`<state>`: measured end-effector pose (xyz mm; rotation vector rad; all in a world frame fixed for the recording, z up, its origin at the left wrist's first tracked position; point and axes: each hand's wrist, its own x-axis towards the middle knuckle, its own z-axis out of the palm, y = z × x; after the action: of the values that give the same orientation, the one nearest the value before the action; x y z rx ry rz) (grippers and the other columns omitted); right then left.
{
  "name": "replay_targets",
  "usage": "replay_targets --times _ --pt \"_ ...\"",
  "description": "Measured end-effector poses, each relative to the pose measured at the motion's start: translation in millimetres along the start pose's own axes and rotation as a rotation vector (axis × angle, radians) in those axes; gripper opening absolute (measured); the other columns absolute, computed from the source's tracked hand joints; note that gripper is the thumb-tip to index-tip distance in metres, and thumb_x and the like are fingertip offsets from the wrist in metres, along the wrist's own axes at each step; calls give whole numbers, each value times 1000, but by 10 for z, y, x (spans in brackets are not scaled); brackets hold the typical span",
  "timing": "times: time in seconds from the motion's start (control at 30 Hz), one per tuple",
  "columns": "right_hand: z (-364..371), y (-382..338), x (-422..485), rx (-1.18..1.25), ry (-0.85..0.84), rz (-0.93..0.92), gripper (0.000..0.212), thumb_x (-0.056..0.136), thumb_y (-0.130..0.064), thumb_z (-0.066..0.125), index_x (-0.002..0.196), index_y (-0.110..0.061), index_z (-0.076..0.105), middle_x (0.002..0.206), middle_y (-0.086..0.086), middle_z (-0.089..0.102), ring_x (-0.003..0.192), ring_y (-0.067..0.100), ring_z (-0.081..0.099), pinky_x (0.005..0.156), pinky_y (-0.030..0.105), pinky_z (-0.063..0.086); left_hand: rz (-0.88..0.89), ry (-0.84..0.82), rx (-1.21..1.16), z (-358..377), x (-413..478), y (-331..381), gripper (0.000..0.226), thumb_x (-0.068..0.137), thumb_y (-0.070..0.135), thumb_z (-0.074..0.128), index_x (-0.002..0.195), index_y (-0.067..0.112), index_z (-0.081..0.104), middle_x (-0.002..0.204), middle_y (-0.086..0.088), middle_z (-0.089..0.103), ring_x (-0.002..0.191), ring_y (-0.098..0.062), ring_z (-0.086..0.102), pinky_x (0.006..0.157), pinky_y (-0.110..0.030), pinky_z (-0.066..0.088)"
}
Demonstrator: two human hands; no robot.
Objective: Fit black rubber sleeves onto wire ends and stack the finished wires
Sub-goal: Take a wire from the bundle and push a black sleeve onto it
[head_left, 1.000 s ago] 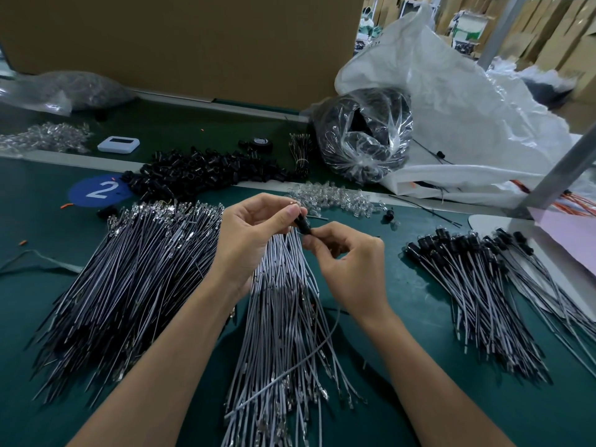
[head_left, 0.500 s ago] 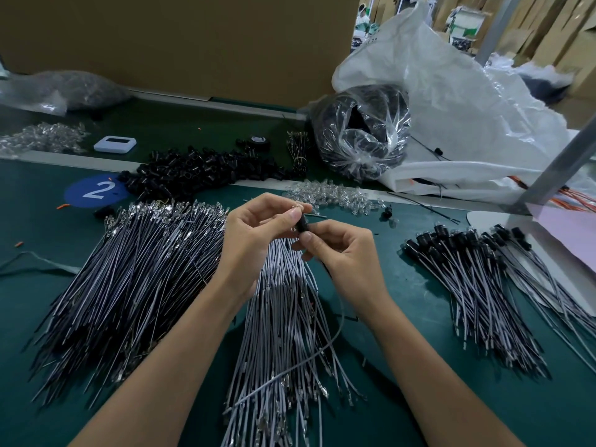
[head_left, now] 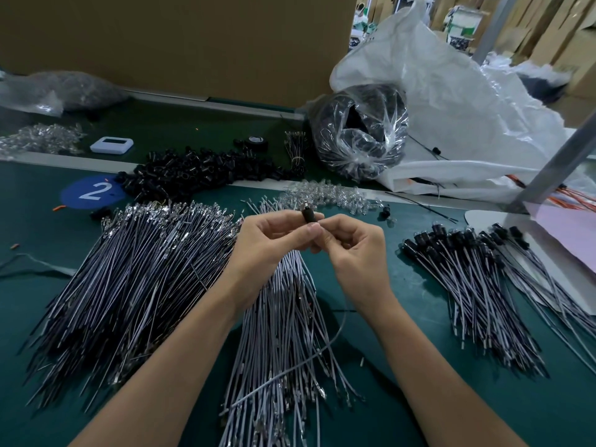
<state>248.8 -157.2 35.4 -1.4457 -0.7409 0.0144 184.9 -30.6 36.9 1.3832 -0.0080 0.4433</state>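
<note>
My left hand (head_left: 267,243) and my right hand (head_left: 353,250) meet above the middle wire pile (head_left: 283,321). Between the thumbs and fingers of both stands a small black rubber sleeve (head_left: 307,215). One grey wire (head_left: 309,356) hangs from my right hand and curves down over that pile. A large fan of bare grey wires (head_left: 135,272) lies at the left. Finished wires with black sleeves (head_left: 477,285) lie stacked at the right. A heap of loose black sleeves (head_left: 200,172) sits beyond the hands.
Clear plastic parts (head_left: 325,196) lie scattered behind the hands, more at the far left (head_left: 38,140). A clear bag of black parts (head_left: 358,137) and a white sack (head_left: 458,101) stand at the back right. A blue disc marked 2 (head_left: 92,191) and a white device (head_left: 111,145) lie left. A metal post (head_left: 554,162) rises at right.
Both hands stay together on the sleeve; my right hand has shifted its fingers closer under the sleeve, which now stands more upright between the thumbs.
</note>
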Motion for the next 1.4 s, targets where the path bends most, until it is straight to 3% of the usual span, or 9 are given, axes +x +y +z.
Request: replay_targets --times 0.2,0.37,0.53,0.7,0.87,1.1,1.2,1.3,1.4 --pt "31 18 -10 -9 -18 -38 22 86 2 68 77 -18 68 73 -10 71 70 9 71 69 21 56 94 92 -78 61 -8 9 22 79 14 68 99 6 73 92 -6 77 86 -17 72 74 -26 58" --pt "83 28 -46 5 -16 -63 16 87 -7 69 76 -18 67 77 -2 69 78 20 69 80 49 58 173 101 -118 102 -33 22 19 80 12 68 97 8 74 91 -4 77 88 -15 74 75 -21 56" --pt "167 28 -67 35 -10 -80 10 86 -7 67 76 -5 65 74 3 66 78 15 64 77 32 55 230 128 -164 106 -52 46 17 81 13 69 96 13 75 91 -5 77 89 -18 74 77 -22 57" --pt "212 -2 -86 17 -14 -54 17 86 -7 67 70 -11 61 70 -9 64 75 20 62 79 56 55 212 185 -155 117 -45 66 13 82 17 67 90 18 77 89 -3 77 86 -17 74 74 -21 56" --pt "204 -3 -84 -89 -17 -25 4 88 -13 69 88 -11 72 79 -3 73 79 23 70 80 52 56 86 229 -186 100 -7 73 16 80 27 66 84 19 78 85 -6 77 78 -16 74 62 -23 56" --pt "-185 83 261 -667 145 76 22 93 -2 58 104 -14 73 92 -1 72 84 15 66 80 30 54 -27 388 -290 -127 81 53 24 81 18 67 102 6 67 89 -11 76 48 -11 60 51 -21 53" --pt "-442 145 522 -957 92 244 45 83 9 50 121 -11 65 114 10 69 106 27 61 100 37 47 -89 399 -276 -169 102 19 15 88 12 64 102 8 58 88 -9 76 40 -8 50 40 -16 43" --pt "-653 207 725 -1368 -1 366 38 87 -9 61 124 -3 56 120 19 61 115 36 53 101 41 42 -144 341 -167 -203 114 -25 12 88 11 65 98 9 59 88 -9 76 37 -6 42 35 -14 34" --pt "-821 264 826 -1470 -17 450 34 91 -14 59 122 0 54 125 23 57 119 40 49 97 42 40 -178 279 -100 -201 123 -48 12 87 8 67 99 8 63 87 -9 76 36 -6 41 35 -15 34"
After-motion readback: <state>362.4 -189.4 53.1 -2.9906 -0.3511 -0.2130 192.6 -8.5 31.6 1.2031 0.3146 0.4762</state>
